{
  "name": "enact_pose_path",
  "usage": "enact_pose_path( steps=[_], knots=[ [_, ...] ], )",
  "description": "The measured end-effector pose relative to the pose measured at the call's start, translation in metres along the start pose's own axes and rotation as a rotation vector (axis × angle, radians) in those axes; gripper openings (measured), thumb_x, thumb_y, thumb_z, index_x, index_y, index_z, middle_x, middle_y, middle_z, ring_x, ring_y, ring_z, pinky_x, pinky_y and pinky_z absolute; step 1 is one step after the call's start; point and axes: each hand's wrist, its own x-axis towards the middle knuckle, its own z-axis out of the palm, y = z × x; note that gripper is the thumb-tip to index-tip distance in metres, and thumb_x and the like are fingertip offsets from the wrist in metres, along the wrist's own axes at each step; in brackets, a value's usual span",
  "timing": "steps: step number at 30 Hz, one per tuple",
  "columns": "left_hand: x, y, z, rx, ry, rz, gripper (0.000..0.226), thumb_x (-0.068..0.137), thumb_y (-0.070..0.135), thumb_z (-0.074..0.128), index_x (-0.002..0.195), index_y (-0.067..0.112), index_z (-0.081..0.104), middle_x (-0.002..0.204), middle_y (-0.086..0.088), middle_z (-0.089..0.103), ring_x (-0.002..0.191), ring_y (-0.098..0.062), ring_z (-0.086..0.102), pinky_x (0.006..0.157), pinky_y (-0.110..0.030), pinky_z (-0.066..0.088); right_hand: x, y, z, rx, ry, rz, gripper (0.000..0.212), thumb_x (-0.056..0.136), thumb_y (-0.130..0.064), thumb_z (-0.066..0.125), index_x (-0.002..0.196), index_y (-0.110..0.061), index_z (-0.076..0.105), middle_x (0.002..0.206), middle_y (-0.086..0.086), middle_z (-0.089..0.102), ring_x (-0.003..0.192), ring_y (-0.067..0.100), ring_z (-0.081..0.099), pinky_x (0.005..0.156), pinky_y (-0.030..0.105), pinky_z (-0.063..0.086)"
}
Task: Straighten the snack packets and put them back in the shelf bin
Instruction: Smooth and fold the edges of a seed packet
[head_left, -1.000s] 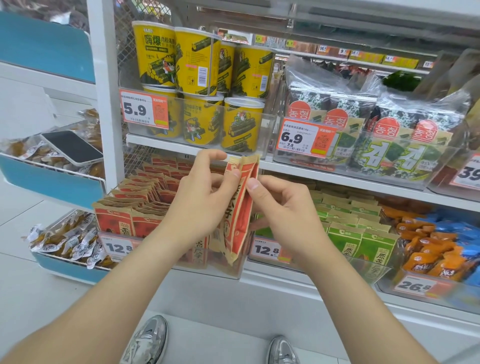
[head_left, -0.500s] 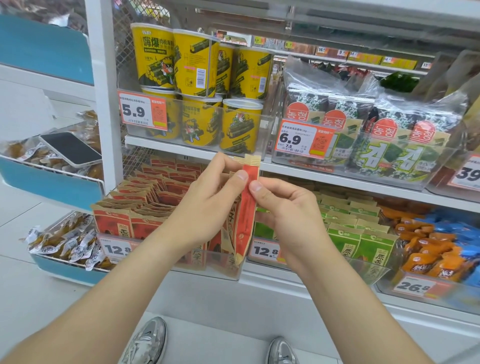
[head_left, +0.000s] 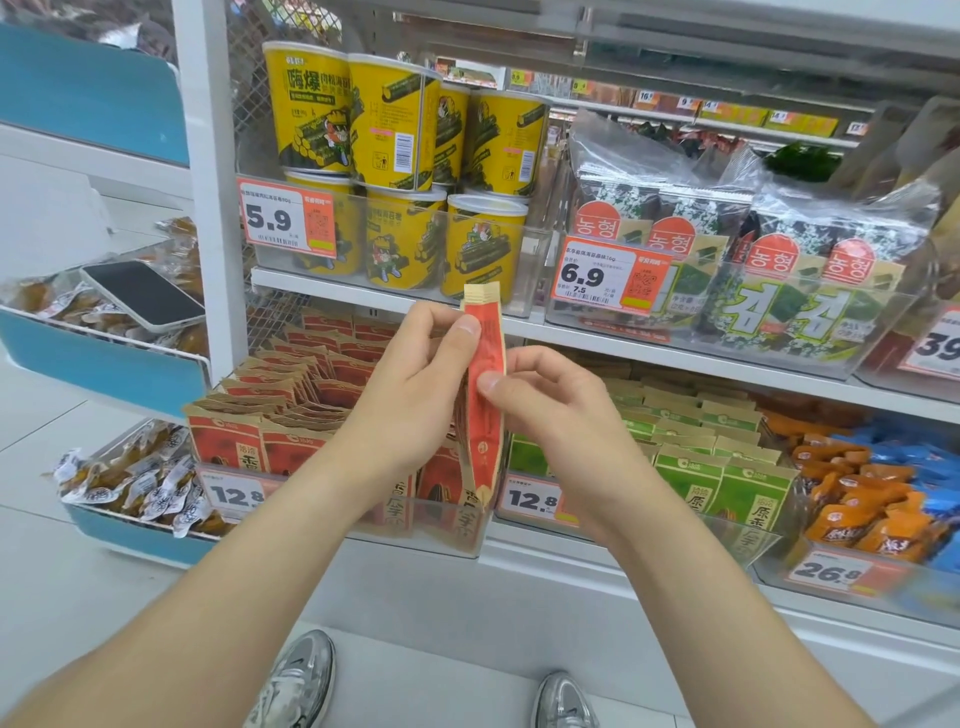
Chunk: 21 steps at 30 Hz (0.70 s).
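1. Two silvery, glossy shoes (head_left: 298, 680) stand on the pale floor at the foot of the white shelving.
2. The left hand (head_left: 410, 395) pinches the upper part of the red packet (head_left: 485, 395) between thumb and curled fingers. The right hand (head_left: 561, 415) pinches it lower down, thumb pressed on the red face and the other fingers curled behind.
3. The packet is upright and seen edge-on: a narrow, flat pouch with kraft-paper edges and a crimped tan top seal. It is in the air in front of the right end of the shelf bin (head_left: 441, 535), and its lower end overlaps the bin's front.
4. The bin is clear, hard plastic with a 12.8 price tag. The hands and packet hide much of its right half.
5. Inside it, rows of matching red packets (head_left: 270, 395) stand on end, their tops uneven.
6. To the right stand green packets (head_left: 727, 457) in a like bin.
7. On the shelf above are stacked yellow cups (head_left: 384, 130) and crinkly seaweed packs (head_left: 779, 291).
8. Left, a phone (head_left: 143, 293) lies on wrapped snacks in a blue tray.
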Motion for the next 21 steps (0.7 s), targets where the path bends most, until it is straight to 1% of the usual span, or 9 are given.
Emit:
enact_pose_path(
  steps=[2,3,5,7,10,12,15,17,21],
  knots=[
    [-0.0011,0.0020,-0.0007,-0.028,-0.010,-0.014,0.023,0.112,0.042,0.051,0.108,0.021,0.060,0.108,-0.003,0.078,0.104,-0.019,0.075,0.098,-0.056,0.060,0.0000,0.0015,-0.0001,-0.026,-0.035,0.016,0.027,0.093,-0.034,0.080,0.109,-0.014,0.072,0.117,0.021,0.074,0.098,0.025,0.076,0.098,0.053,0.062],
    [-0.0017,0.0035,-0.0012,-0.039,-0.032,-0.016,0.024,0.111,0.042,0.052,0.106,0.019,0.059,0.107,-0.006,0.078,0.101,-0.021,0.075,0.098,-0.060,0.059,-0.0003,0.0017,0.0000,-0.039,-0.023,-0.003,0.024,0.095,-0.034,0.079,0.108,-0.015,0.071,0.118,0.022,0.073,0.100,0.029,0.077,0.097,0.055,0.062],
    [-0.0022,0.0068,-0.0036,-0.070,-0.082,-0.031,0.023,0.109,0.037,0.057,0.106,0.015,0.058,0.104,-0.011,0.077,0.093,-0.020,0.074,0.094,-0.056,0.061,-0.0010,0.0017,0.0000,-0.031,0.036,-0.071,0.014,0.101,-0.028,0.076,0.102,-0.015,0.071,0.112,0.022,0.074,0.098,0.033,0.077,0.092,0.055,0.064],
    [-0.0032,0.0098,-0.0064,-0.094,-0.147,-0.048,0.021,0.107,0.031,0.062,0.114,0.011,0.061,0.113,-0.011,0.078,0.098,-0.016,0.077,0.089,-0.046,0.066,-0.0015,0.0007,-0.0001,0.011,0.125,-0.132,0.012,0.102,-0.025,0.074,0.097,-0.014,0.073,0.103,0.018,0.078,0.089,0.028,0.076,0.084,0.052,0.065],
    [-0.0061,0.0070,-0.0071,-0.015,-0.278,-0.060,0.038,0.103,0.029,0.072,0.139,0.031,0.061,0.135,0.008,0.072,0.113,-0.012,0.076,0.090,-0.041,0.066,0.0000,0.0003,-0.0002,-0.009,0.292,-0.242,0.019,0.101,-0.026,0.075,0.090,-0.010,0.074,0.086,0.004,0.079,0.075,0.011,0.070,0.070,0.032,0.059],
    [-0.0075,0.0041,-0.0044,-0.004,-0.316,-0.046,0.052,0.103,0.025,0.072,0.149,0.040,0.054,0.144,0.008,0.065,0.117,-0.016,0.075,0.091,-0.042,0.066,0.0004,-0.0003,-0.0009,-0.005,0.348,-0.275,0.024,0.101,-0.025,0.075,0.087,-0.006,0.074,0.077,-0.001,0.076,0.067,0.005,0.066,0.063,0.020,0.053],
    [-0.0042,0.0017,-0.0044,-0.016,-0.264,0.025,0.048,0.107,0.023,0.067,0.149,0.042,0.056,0.138,0.010,0.070,0.128,-0.015,0.069,0.095,-0.045,0.064,0.0001,-0.0039,-0.0029,0.027,0.286,-0.259,0.016,0.102,-0.023,0.075,0.094,-0.009,0.079,0.084,0.000,0.080,0.074,0.008,0.072,0.069,0.023,0.057],
    [-0.0022,0.0028,-0.0061,-0.089,-0.229,0.007,0.044,0.108,0.022,0.064,0.148,0.041,0.057,0.133,0.007,0.073,0.122,-0.016,0.072,0.092,-0.040,0.064,-0.0012,-0.0066,-0.0033,0.016,0.207,-0.245,0.007,0.101,-0.016,0.074,0.103,-0.016,0.080,0.094,-0.001,0.083,0.087,0.009,0.077,0.076,0.021,0.059],
    [-0.0005,0.0024,-0.0065,-0.176,-0.066,-0.060,0.036,0.104,0.024,0.069,0.137,0.015,0.057,0.124,-0.005,0.078,0.110,-0.023,0.078,0.084,-0.036,0.065,-0.0030,-0.0062,-0.0017,-0.014,0.153,-0.229,0.009,0.097,-0.014,0.079,0.105,-0.011,0.076,0.101,-0.002,0.083,0.094,0.009,0.079,0.078,0.019,0.059]
  ],
)
